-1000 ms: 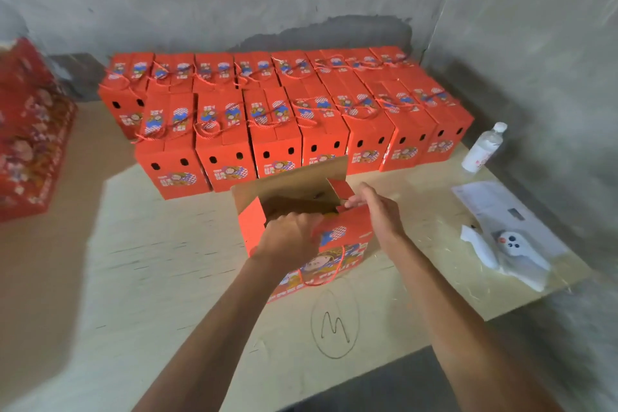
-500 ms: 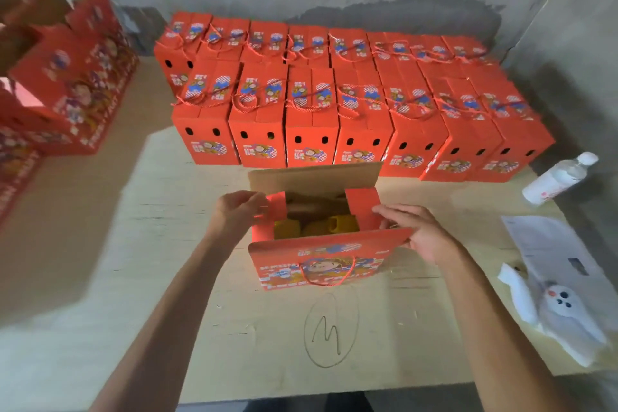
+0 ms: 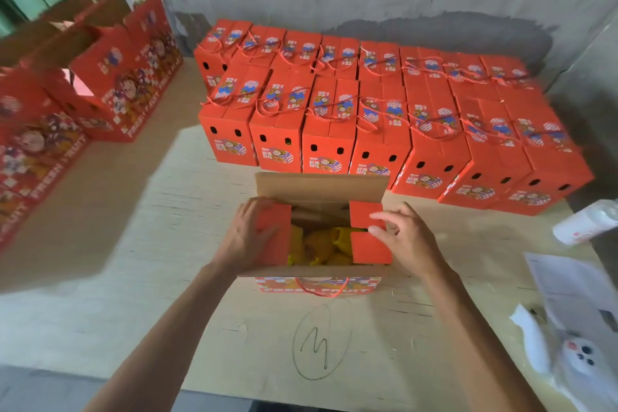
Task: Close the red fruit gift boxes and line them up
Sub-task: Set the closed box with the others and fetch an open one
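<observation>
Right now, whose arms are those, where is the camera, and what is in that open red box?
Those are a person's own arms; the camera sits on their head, looking down. On the table stands an open red box with yellow fruit inside. The left hand presses flat on the left side flap. The right hand touches the right side flaps with its fingertips. Neither has a grip on anything. Behind stand rows of closed boxes; more open boxes wait at the left. A white bottle and papers lie at the right.

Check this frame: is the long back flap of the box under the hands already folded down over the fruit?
No: the back flap of the open box stands upright, with yellow fruit showing.
</observation>
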Demonstrator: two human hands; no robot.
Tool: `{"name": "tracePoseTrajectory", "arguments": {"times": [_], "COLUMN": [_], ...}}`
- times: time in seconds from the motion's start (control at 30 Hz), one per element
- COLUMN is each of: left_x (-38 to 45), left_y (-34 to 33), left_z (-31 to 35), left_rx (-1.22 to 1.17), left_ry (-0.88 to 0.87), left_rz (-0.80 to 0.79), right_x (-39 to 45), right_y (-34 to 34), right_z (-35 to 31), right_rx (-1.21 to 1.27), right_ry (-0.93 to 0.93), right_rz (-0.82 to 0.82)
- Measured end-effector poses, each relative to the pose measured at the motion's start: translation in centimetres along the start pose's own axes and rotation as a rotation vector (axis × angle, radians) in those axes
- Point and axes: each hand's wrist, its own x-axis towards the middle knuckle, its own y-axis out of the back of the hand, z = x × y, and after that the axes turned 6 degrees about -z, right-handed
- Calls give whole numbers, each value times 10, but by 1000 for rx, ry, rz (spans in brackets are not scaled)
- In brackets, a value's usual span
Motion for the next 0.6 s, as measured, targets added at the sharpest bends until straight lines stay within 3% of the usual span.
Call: {"name": "tracePoseTrajectory", "arguments": {"times": [0.1,0.2,0.37,0.5,0.6], "left_x": [2,5,8,13,8], "left_y": [-1,-3,1,5,3], "left_z": [-4,-5,0,4,7], "left_rx": [40,-10,-145,-95,-94], "left_ry": [63,86,191,75,45], "left_rz": [65,147,152,88,118], "right_x": [-1,0,13,13,9], "right_y": [-7,-14,-16,-20,-21], "right_z": [0,1,5,5,10], "right_rx": [-13,108,175,286,164], "right_ry": [91,59,-13,14,79], "right_rz": [26,40,26,-30,111]}}
